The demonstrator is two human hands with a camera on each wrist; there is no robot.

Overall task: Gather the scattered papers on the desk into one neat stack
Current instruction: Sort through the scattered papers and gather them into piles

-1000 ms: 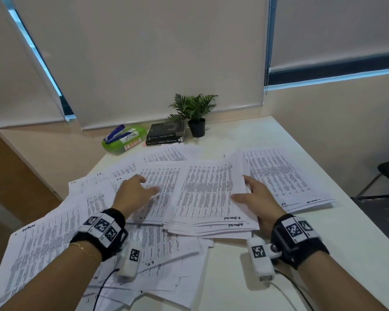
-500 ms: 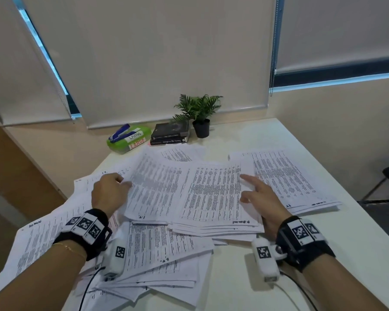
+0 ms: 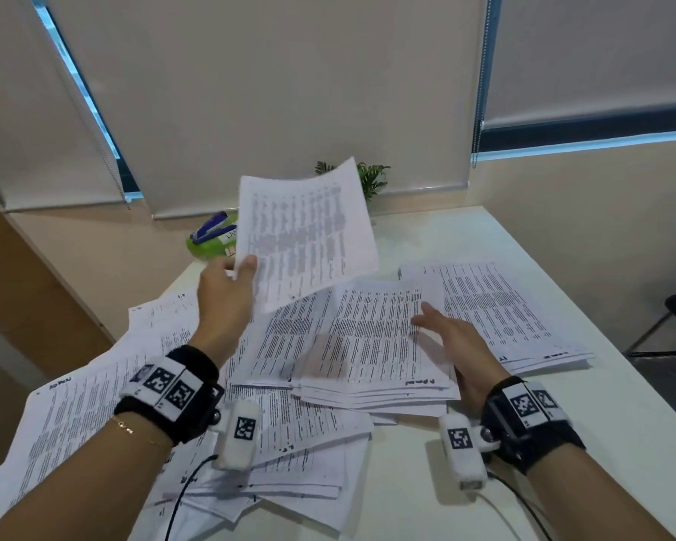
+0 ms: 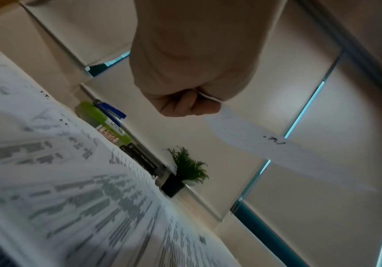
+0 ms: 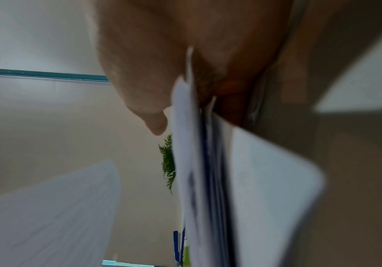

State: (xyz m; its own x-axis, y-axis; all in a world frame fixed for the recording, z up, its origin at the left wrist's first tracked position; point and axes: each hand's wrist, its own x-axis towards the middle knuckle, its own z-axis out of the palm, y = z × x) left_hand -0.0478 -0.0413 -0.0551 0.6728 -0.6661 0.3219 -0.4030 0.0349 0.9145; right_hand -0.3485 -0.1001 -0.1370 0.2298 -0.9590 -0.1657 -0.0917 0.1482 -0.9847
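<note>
Sheet (image 3: 309, 236): raised above desk (image 3: 426, 482), left of centre.
Stack (image 3: 367, 345): lay mid-desk.
Plant (image 3: 373, 179): stood behind.

- The raised sheet (image 3: 307, 238) hides most of the green box (image 3: 207, 246) and much of the plant (image 3: 371, 177) behind it; its print is blurred.
- Right hand (image 5: 185, 54): wrist view smeared, so its fingers' hold on the paper pile (image 5: 208, 180) cannot be told.
- Beside the raised sheet, the left hand's (image 3: 225, 294) fingers lie hidden underneath.

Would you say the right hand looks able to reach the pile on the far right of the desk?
Probably yes: the right hand rests on the middle pile's edge, right beside the right pile, with nothing between them.
</note>
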